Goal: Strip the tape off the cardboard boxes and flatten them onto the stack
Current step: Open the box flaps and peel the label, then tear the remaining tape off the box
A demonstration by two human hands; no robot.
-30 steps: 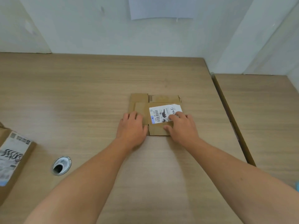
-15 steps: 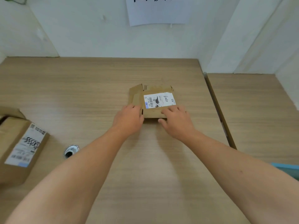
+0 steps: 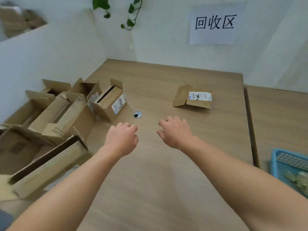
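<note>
We begin at the hands: the left hand (image 3: pixel 122 140) and the right hand (image 3: pixel 175 130) no longer press on the cardboard, as they do in the view half a second earlier, and both now hover over the table (image 3: pixel 166 180) with nothing in them. The fingers of each hang loosely curled, the left somewhat more than the right; we see no tape and no cardboard in either. The flattened box (image 3: pixel 198 104) lies released on the far right part of the table, well apart from both hands, below the paper sign (image 3: pixel 215 25) on the wall. Its white shipping label (image 3: pixel 200 96) faces up, and its left flap (image 3: pixel 180 95) stands raised, not fully pressed down. The view has also swung to the left, so a cluster of open boxes (image 3: pixel 66 110) now shows along the left wall. The nearest of them, a labelled box (image 3: pixel 109 104), sits just beyond the left hand, beside the cable hole (image 3: pixel 137 114). A blue basket (image 3: pixel 290 165) shows at the right edge. We judge that one box is done, bar the raised flap, and that the hands are free for the next box; many remain
</note>
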